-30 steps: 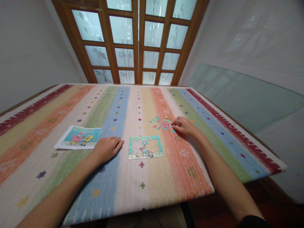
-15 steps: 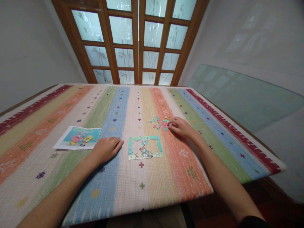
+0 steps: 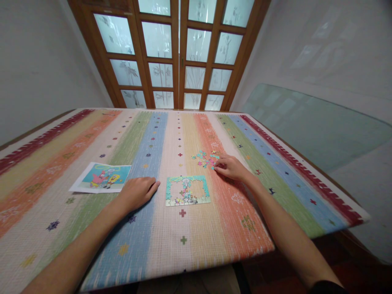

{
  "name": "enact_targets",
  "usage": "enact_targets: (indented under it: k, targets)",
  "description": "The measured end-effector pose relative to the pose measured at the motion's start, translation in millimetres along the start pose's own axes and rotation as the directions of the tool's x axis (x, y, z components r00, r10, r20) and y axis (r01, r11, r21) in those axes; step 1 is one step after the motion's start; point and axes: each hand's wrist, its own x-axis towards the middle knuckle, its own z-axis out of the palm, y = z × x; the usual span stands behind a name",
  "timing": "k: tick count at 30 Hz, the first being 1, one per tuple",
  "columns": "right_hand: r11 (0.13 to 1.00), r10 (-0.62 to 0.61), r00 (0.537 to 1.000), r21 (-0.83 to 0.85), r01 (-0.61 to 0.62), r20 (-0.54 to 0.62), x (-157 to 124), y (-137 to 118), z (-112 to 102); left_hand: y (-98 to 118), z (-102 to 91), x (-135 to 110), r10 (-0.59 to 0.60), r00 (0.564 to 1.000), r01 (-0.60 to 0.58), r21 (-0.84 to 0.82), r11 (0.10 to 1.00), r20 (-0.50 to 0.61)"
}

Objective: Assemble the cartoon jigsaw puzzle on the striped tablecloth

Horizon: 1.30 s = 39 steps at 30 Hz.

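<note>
A partly built jigsaw puzzle (image 3: 187, 190), its teal border joined and gaps inside, lies on the striped tablecloth (image 3: 171, 134). Beyond it sits a small heap of loose puzzle pieces (image 3: 204, 158). My right hand (image 3: 230, 167) rests at the right edge of that heap, fingers curled with the tips pinched among the pieces; what they hold is too small to make out. Left of the puzzle lies my left hand (image 3: 137, 191), palm down on the cloth with fingers stretched out and nothing in it.
A printed cartoon reference picture (image 3: 101, 177) lies on the cloth to the left. Wooden glazed doors (image 3: 180, 53) stand behind the table. A sheet of glass (image 3: 309, 122) leans at the right, beside the table's right edge.
My right hand has slid a little left and nearer along the edge of the loose pieces. My left hand and the puzzle have stayed put.
</note>
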Motion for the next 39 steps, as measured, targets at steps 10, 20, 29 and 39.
enact_targets:
  k: [10,20,29,39]
  targets:
    - [0.999,0.029,0.996,-0.027,-0.031,-0.084,0.8,-0.4,5.7,0.7,-0.6,-0.7,-0.008,1.000,0.008,0.004,1.000,-0.005]
    - [0.997,0.060,0.996,-0.042,-0.062,-0.066,0.5,5.4,11.0,-0.4,1.5,0.0,-0.010,1.000,0.010,-0.002,1.000,-0.009]
    - [0.994,0.054,0.996,0.095,-0.047,-0.077,32.9,-4.5,15.3,-1.2,2.1,-0.3,0.016,0.998,-0.017,-0.023,1.000,-0.054]
    - [0.998,-0.053,0.997,-0.042,0.055,0.057,84.5,-18.9,27.7,-1.4,2.9,-0.7,0.016,0.996,-0.022,-0.060,0.998,-0.093]
